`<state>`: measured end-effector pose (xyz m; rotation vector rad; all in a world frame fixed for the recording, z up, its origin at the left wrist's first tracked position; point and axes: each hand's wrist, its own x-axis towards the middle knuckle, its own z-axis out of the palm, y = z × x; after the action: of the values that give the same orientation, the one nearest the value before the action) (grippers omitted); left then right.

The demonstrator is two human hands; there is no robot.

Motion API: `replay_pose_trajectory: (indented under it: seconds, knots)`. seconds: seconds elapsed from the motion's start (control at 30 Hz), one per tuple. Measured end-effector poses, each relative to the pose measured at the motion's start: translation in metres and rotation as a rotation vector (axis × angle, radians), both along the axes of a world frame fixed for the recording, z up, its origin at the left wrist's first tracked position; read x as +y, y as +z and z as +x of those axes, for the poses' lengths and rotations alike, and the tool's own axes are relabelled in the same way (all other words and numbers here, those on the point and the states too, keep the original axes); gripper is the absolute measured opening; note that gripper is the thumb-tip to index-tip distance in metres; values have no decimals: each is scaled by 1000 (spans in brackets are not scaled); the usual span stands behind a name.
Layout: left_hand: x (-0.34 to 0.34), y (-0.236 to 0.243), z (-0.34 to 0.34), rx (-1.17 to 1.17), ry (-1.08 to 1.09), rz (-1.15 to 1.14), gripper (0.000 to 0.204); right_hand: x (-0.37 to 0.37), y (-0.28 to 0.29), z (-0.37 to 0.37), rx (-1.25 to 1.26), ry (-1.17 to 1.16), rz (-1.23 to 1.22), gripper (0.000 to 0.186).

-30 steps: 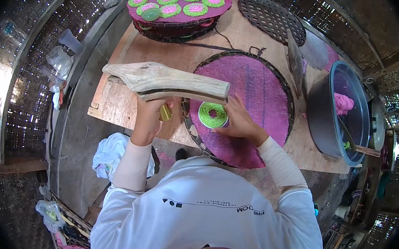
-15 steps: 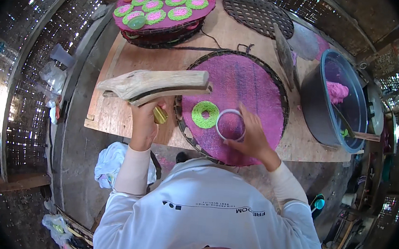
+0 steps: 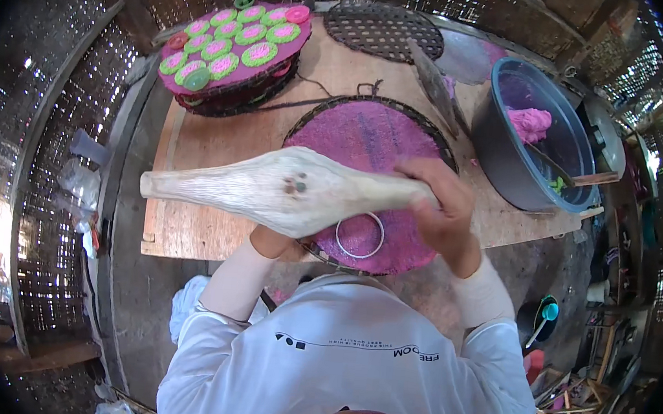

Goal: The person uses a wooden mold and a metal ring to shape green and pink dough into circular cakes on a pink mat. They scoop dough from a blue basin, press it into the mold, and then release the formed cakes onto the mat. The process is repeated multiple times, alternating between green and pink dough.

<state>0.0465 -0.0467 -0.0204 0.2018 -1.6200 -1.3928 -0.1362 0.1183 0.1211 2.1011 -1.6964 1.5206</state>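
Observation:
A pale wooden press (image 3: 294, 188), long with a wide middle and a few dark holes, is held level above the table. My right hand (image 3: 449, 217) is closed round its right end. Below its middle is my left hand (image 3: 271, 243), gripping it from underneath, fingers mostly hidden by the wood. Under the press lies a round woven tray (image 3: 456, 156) covered with a purple-pink cloth (image 3: 377, 132). A thin white ring (image 3: 380, 241) rests flat on the cloth, touched by neither hand. The press hides the cloth's left part.
At the back left, a stacked tray (image 3: 226, 107) bears several green-and-pink noodle rounds (image 3: 260, 54). An openwork woven tray (image 3: 382, 30) lies at the back. On the right stands a dark tub (image 3: 509, 163) with pink dough (image 3: 529, 125) and a wooden-handled tool (image 3: 596, 179).
My right hand has left the white ring on the cloth and taken the press's right end. The press has turned broad face up, now covering where the green noodle round lay.

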Motion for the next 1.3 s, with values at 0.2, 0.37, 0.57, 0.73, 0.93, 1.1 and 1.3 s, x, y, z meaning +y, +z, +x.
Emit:
replay_pose_trajectory:
  seconds: [0.2, 0.37, 0.57, 0.73, 0.93, 1.1, 1.3]
  knots:
    - [9, 142, -18, -247, -425, -794, 30, -36, 45, -19, -811, 166, 39, 28]
    - [23, 178, -17, -457, 343, -1456, 20, -64, 58, 9, -1075, 107, 234, 22]
    - [23, 191, 24, -606, 261, -1478, 16, -32, 90, 63, -294, 113, 108, 39]
    - [13, 202, 51, -770, -286, -989, 25, 0, 104, 88, 206, 361, 156, 33]
    - [-22, 156, 78, -637, -396, -386, 37, 63, 95, 51, -698, 230, -254, 22]
    - [21, 152, 22, -235, -635, 140, 43, 39, 101, -68, -1245, 564, -719, 14]
    - [34, 108, -28, 228, 112, -183, 33, -57, 24, -15, -1594, 193, -609, 29]
